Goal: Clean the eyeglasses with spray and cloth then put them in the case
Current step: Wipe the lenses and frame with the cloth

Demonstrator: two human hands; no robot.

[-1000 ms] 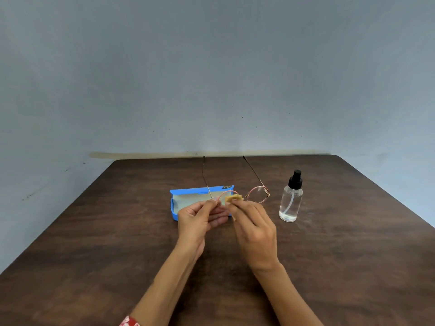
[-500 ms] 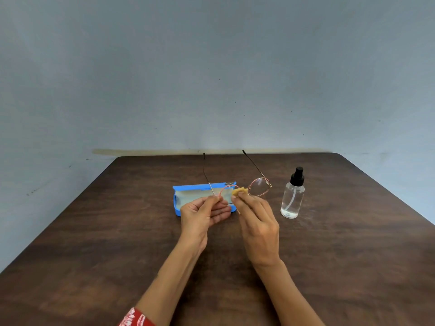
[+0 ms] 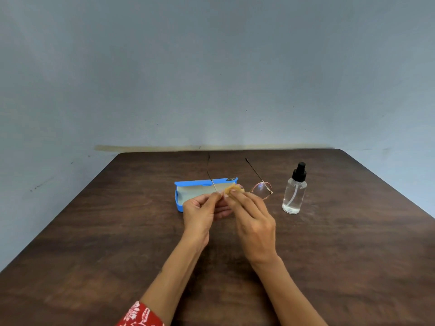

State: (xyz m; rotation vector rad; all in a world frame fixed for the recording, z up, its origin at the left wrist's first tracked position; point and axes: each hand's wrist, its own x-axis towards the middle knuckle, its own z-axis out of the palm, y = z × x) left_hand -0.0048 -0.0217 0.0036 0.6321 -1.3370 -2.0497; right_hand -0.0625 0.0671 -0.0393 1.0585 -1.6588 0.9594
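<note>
While left hand (image 3: 202, 212) grips eyeglasses (image 3: 260, 190), right hand (image 3: 254, 222) rubs cloth (image 3: 231, 189) (yellow)

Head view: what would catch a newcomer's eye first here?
Two bare hands meet at the table's middle: the left hand pinches the eyeglasses while the right hand presses a small yellow cloth onto one lens. Just behind them an open blue case lies, and a clear spray bottle stands upright to the right.

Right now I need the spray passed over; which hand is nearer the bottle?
Right. The right hand is just left of the bottle; the left hand lies farther left, beyond it.
</note>
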